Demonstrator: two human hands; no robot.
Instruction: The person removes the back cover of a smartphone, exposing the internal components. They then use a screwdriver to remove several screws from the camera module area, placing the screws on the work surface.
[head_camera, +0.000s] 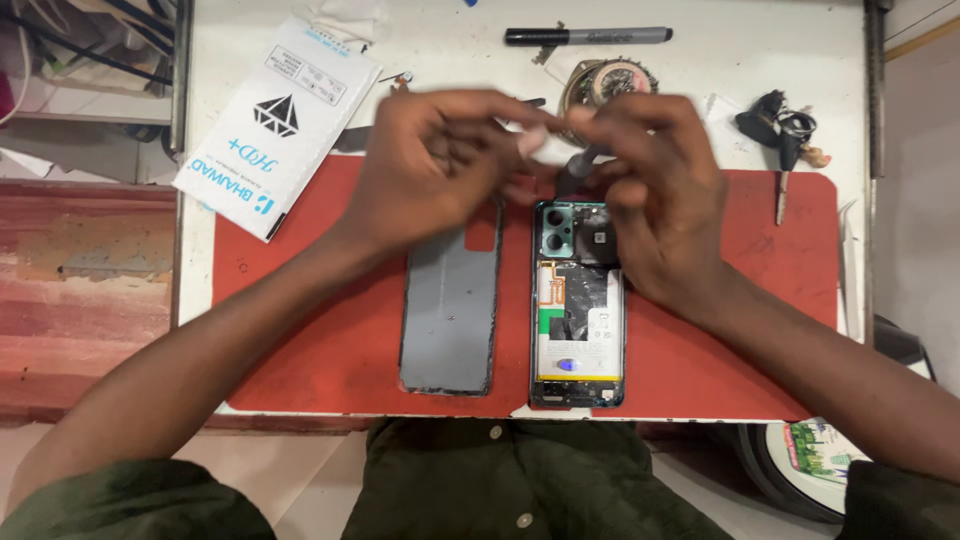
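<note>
Over the far end of the red mat (300, 330), both hands are being held together above the opened phone (578, 305). The left hand (430, 165) is being kept curled, fingers pinched toward the right hand; what is pinched cannot be told because of blur. The right hand (650, 190) is being closed around a dark grey tool (580, 170), its tip being pointed down just above the phone's camera end. The phone is lying flat on the mat, right of centre, back off, battery and boards being shown. The removed back cover (450, 310) is lying just left of it, inner face up, apart from the phone. A white and blue packet (275, 125) is being left at the far left, partly on the mat. A black marker (588, 36) is lying at the far edge of the white table (760, 60), a round metal part (608, 82) near it behind the hands. Tweezers (781, 195) and a dark keyring bunch (780, 125) are lying at the far right
</note>
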